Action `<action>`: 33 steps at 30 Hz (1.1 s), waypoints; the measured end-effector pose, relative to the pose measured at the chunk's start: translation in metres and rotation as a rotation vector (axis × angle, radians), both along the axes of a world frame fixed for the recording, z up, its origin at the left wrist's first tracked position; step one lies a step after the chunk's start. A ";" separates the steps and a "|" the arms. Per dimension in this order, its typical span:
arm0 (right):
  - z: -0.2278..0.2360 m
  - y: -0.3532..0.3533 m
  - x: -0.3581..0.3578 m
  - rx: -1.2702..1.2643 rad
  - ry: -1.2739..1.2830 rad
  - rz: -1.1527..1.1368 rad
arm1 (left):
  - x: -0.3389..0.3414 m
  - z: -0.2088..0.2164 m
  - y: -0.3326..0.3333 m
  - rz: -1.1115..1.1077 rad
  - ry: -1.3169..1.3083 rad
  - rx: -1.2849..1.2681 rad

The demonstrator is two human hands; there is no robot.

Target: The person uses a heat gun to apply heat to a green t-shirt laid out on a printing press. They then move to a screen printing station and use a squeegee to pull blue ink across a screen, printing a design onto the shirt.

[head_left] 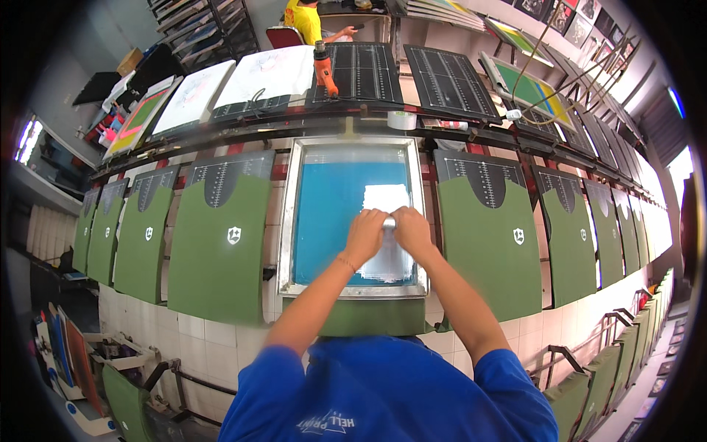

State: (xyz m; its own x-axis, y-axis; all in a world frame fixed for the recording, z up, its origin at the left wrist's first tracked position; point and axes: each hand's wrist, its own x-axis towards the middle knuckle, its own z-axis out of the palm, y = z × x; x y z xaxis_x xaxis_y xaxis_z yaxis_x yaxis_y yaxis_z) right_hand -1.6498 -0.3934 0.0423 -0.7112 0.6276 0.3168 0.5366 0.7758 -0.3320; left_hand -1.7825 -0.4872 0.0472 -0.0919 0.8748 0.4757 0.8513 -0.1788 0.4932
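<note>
My left hand and my right hand are wrapped side by side around a small squeegee, most of it hidden by my fingers. It rests on a blue printing screen in a metal frame. White ink lies on the mesh above my hands, and a thinner white smear runs below them. Under the screen a green shirt sticks out toward me.
Green shirts with a white emblem lie on boards to the left and right. Behind the screen are a rail, a tape roll, an orange heat gun and black boards. A person in yellow sits at the back.
</note>
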 end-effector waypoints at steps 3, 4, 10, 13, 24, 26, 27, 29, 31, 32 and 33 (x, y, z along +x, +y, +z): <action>-0.002 -0.052 0.031 0.026 0.083 0.053 | 0.027 -0.005 -0.049 0.010 0.008 0.000; -0.003 -0.071 0.043 0.013 0.113 0.080 | 0.038 -0.011 -0.068 0.007 0.012 -0.046; -0.025 -0.137 0.086 -0.033 0.108 0.106 | 0.077 -0.050 -0.135 0.071 0.141 -0.175; -0.028 -0.137 0.095 -0.101 0.072 0.161 | 0.076 -0.031 -0.139 0.069 0.105 -0.241; -0.100 -0.092 0.115 -0.689 0.594 -0.447 | -0.117 -0.063 -0.199 0.926 -0.081 -0.389; -0.117 -0.076 0.116 -1.061 0.650 -0.408 | -0.114 -0.053 -0.193 0.865 -0.290 -0.576; -0.127 -0.072 0.113 -0.979 0.702 -0.443 | -0.116 -0.061 -0.192 0.817 -0.348 -0.494; -0.154 -0.069 0.102 -0.825 0.809 -0.508 | -0.121 -0.072 -0.196 0.719 -0.449 -0.334; -0.162 -0.064 0.105 -0.905 0.761 -0.573 | -0.119 -0.067 -0.188 0.719 -0.494 -0.336; -0.142 -0.075 0.103 -0.919 0.745 -0.573 | -0.116 -0.068 -0.195 0.741 -0.521 -0.351; -0.125 -0.085 0.099 -0.935 0.733 -0.568 | -0.120 -0.078 -0.208 0.776 -0.415 -0.323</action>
